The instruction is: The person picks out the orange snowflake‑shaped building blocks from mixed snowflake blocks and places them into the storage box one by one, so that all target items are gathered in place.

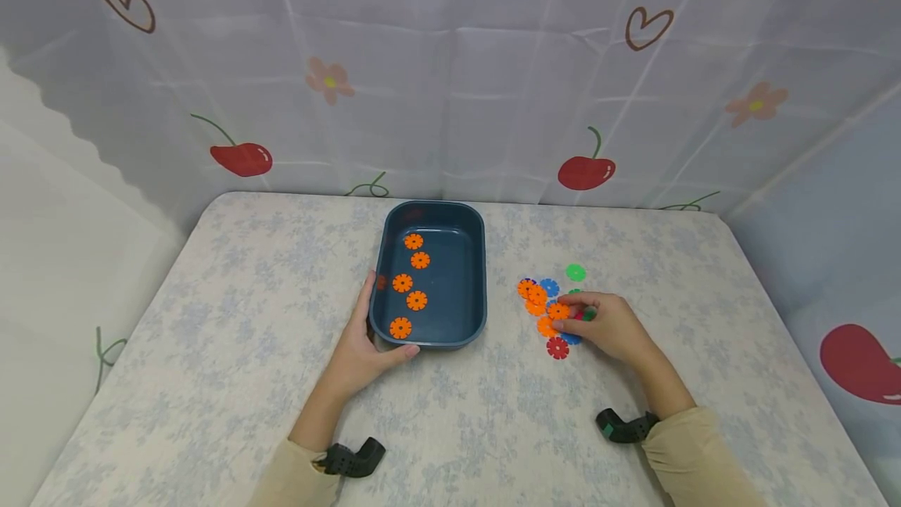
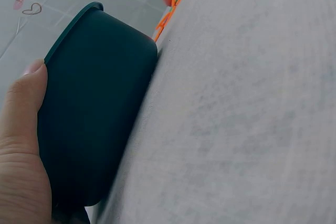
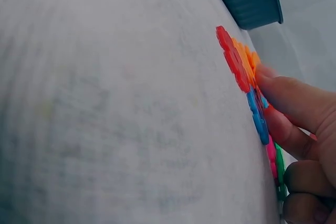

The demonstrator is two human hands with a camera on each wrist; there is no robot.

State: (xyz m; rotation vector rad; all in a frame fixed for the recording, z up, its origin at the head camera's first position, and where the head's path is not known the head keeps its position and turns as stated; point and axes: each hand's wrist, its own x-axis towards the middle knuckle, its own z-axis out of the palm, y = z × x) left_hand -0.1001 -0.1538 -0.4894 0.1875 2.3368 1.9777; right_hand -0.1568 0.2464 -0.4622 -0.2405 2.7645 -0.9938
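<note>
A dark blue rectangular tray (image 1: 464, 335) stands on the table, with several orange notched plastic discs (image 1: 417, 300) lying in its left half. My left hand (image 1: 355, 354) grips its near left corner, fingers along the left wall and thumb at the front rim. Right of the tray, a loose pile of notched discs holds orange, blue, green and red ones, such as a red disc (image 1: 558, 347). Over that pile, my right hand (image 1: 611, 327) pinches an orange disc (image 1: 558, 311) between thumb and fingers. Parts of a pink and a green disc show beneath the hand.
A patterned cloth covers the table (image 1: 232, 319). Behind it hangs a printed curtain (image 1: 450, 100) with cherries and hearts. A green disc (image 1: 576, 272) lies at the far side of the pile. Each wrist wears a black device, one by the left sleeve (image 1: 355, 458).
</note>
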